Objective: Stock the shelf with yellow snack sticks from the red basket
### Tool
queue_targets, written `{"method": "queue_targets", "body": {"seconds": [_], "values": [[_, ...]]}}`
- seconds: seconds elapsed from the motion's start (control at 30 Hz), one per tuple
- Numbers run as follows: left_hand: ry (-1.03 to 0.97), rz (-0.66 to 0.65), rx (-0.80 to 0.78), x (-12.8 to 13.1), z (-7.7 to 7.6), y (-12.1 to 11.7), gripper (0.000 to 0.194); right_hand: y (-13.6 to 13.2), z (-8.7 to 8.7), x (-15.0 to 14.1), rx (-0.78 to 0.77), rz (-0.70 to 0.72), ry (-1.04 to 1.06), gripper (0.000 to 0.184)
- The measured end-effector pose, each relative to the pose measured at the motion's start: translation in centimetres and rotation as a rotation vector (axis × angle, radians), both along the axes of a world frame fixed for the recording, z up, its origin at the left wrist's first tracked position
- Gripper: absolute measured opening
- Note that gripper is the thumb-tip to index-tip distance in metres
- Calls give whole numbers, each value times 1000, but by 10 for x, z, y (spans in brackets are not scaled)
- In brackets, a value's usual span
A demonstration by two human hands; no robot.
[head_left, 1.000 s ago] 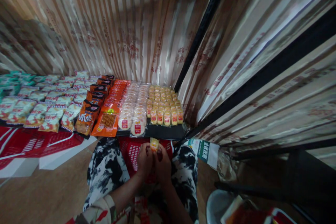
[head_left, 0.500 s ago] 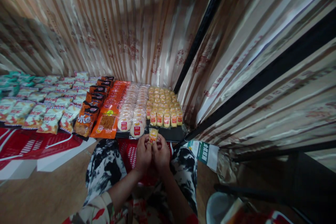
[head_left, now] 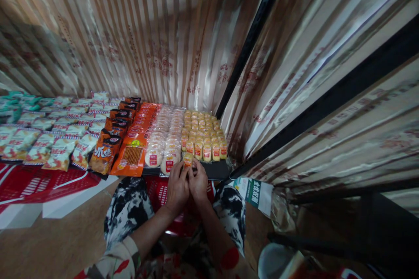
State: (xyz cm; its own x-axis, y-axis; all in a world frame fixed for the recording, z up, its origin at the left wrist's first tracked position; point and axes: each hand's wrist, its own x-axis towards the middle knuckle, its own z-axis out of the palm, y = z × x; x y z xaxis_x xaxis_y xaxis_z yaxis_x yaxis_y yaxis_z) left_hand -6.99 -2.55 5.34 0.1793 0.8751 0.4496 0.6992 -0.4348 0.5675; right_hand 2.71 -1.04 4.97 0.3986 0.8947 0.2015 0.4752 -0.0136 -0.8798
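Head cam (only 1 view here): both hands are up at the front edge of a flat black shelf point(head_left: 214, 169), pinching 1 small yellow packet with an orange-red label and clear plastic wrap point(head_left: 187, 158). The left hand point(head_left: 177, 189) has its fingertips on the packet's left side, the right hand point(head_left: 198, 183) on the right, so it's a light 2-handed grip. The packet sits just in front of the leftmost column of matching yellow packets point(head_left: 203, 134), right beside the round white crackers in clear wrap point(head_left: 170, 158). Can't tell if its base touches the shelf. What could go wrong, imo: slick wrap plus a fingertip hold means it could tip if 1 hand lets go early. Push too hard and the yellow packets behind might topple; drift left and a knuckle could nudge the crackers. Leave it too near the edge and it might drop towards the red plastic basket point(head_left: 162, 192) below.
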Motion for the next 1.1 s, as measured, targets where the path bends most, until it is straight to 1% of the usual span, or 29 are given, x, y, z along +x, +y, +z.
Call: {"method": "queue_targets", "body": {"seconds": [0.1,0.23,0.4,0.57,0.7,0.83,0.93,1.1], "values": [[158,-8,72,-2,-1,4,40,5,-2,1,7,-3,-1,38],[277,3,123,-4,-3,8,43,12,-2,1,21,0,-3,39],[328,8,154,-5,-6,19,43,23,0,0,63,30,1,39],[371,8,182,-6,-10,27,43,30,-7,1,48,28,-42,40],[402,15,169,-6,-12,28,44,32,-13,5,66,50,-75,38],[407,27,147,-5,-14,28,46,31,-14,9,96,99,-101,37],[413,31,141,-3,-15,28,47,29,-11,11,96,115,-160,37],[424,37,137,-1,-17,28,44,29,1,17,102,62,-407,35]]}}
